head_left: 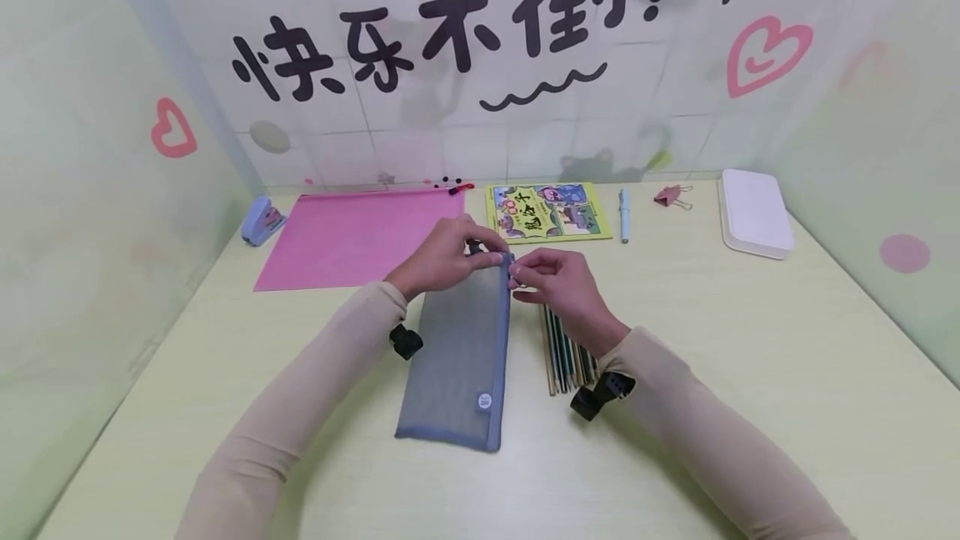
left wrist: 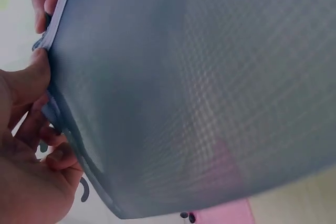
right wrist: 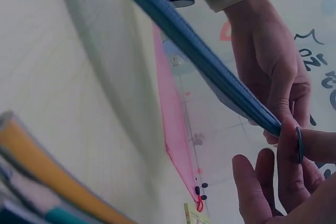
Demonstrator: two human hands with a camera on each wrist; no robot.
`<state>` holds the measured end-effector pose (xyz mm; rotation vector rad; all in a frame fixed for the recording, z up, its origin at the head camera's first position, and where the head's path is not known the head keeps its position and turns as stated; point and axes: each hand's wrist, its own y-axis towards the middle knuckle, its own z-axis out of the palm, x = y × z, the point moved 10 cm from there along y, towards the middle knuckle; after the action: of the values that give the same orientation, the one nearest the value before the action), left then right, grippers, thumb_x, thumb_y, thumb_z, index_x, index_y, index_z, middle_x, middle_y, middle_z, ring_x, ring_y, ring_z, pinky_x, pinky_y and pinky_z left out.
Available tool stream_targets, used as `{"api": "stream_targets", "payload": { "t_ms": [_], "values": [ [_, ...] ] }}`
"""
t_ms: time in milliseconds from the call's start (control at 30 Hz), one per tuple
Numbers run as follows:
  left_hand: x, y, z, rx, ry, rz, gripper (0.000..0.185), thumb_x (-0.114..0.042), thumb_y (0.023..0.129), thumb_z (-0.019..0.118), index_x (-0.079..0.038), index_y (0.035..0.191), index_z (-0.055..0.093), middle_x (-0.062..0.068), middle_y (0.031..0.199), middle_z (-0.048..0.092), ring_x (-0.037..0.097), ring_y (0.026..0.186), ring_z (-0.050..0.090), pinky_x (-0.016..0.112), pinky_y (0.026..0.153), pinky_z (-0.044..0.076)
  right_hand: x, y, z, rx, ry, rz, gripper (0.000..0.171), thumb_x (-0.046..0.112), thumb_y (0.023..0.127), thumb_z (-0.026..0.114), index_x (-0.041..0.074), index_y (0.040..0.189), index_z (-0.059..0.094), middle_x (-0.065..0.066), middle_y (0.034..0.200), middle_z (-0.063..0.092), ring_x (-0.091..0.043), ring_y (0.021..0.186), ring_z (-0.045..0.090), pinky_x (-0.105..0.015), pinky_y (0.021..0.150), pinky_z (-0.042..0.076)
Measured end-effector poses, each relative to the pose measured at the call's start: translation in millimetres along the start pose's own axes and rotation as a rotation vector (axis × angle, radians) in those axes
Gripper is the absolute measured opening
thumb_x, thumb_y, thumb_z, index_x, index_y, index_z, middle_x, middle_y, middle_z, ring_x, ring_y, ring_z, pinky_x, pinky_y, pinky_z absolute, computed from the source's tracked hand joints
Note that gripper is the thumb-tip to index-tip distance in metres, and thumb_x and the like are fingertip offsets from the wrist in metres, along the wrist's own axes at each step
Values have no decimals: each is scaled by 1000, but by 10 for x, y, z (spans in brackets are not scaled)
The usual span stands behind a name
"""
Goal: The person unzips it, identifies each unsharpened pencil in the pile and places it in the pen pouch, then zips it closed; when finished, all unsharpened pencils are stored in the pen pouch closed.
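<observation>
A grey-blue mesh zip pouch (head_left: 459, 357) lies lengthwise on the pale green table (head_left: 750, 373). My left hand (head_left: 448, 255) grips its far end, fingers curled over the top corner; the mesh (left wrist: 199, 87) fills the left wrist view. My right hand (head_left: 553, 275) pinches the zip pull at the pouch's far right corner, seen as a small ring between thumb and finger (right wrist: 298, 144) on the zip edge (right wrist: 199, 56). A bundle of pencils (head_left: 564, 357) lies just right of the pouch, partly under my right wrist.
A pink zip folder (head_left: 352, 236) lies at the back left, with a small blue stapler (head_left: 261, 220) beside it. A green picture book (head_left: 546, 211), a pen (head_left: 623, 215), a pink binder clip (head_left: 670, 196) and a white box (head_left: 753, 212) line the back. Walls close three sides.
</observation>
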<state>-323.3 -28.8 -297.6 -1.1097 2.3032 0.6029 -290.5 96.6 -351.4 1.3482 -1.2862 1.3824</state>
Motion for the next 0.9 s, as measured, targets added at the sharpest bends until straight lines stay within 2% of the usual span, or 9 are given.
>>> {"api": "stream_targets", "payload": {
  "t_ms": [167, 333, 467, 633, 733, 900],
  "values": [
    [84, -31, -24, -45, -51, -45, 13, -18, 93, 72, -18, 102, 80, -3, 95, 78, 20, 84, 49, 30, 77, 41, -33, 10, 24, 2, 36, 16, 20, 11, 97, 65, -4, 109, 69, -2, 90, 76, -14, 86, 73, -43, 92, 59],
    [178, -69, -73, -73, -91, -83, 13, -17, 92, 73, -20, 102, 81, -2, 97, 78, 21, 84, 49, 31, 76, 40, -54, 2, 81, 30, 17, 22, 20, 10, 97, 64, -5, 109, 71, -1, 89, 74, -15, 84, 72, -43, 92, 59],
    [223, -75, -131, -100, -96, -75, 13, -17, 90, 75, -19, 101, 81, -1, 98, 78, 21, 80, 48, 31, 73, 38, -75, -16, 120, 52, 1, 27, 20, 9, 97, 65, -5, 108, 71, -1, 88, 74, -15, 84, 72, -43, 92, 59],
    [244, -86, -220, -135, -74, -58, 12, -17, 89, 76, -17, 100, 81, 2, 93, 77, 20, 77, 48, 30, 71, 38, -88, -42, 154, 76, -95, 16, 18, 13, 97, 65, -1, 105, 73, 2, 83, 75, -19, 89, 70, -35, 92, 55],
    [273, -86, -268, -151, -83, -60, 13, -16, 89, 76, -16, 101, 81, 3, 93, 77, 20, 77, 50, 30, 70, 38, -88, -65, 168, 90, -143, 8, 16, 15, 96, 66, 3, 102, 74, 2, 81, 76, -21, 89, 66, -32, 81, 48],
    [374, -88, -360, -191, -138, -90, 14, -15, 89, 76, -14, 102, 80, 5, 100, 78, 20, 80, 52, 30, 71, 39, -133, -131, 212, 138, -177, 21, 13, 15, 94, 69, 4, 98, 75, -2, 79, 76, -17, 65, 52, -24, 58, 38]
  ]
}}
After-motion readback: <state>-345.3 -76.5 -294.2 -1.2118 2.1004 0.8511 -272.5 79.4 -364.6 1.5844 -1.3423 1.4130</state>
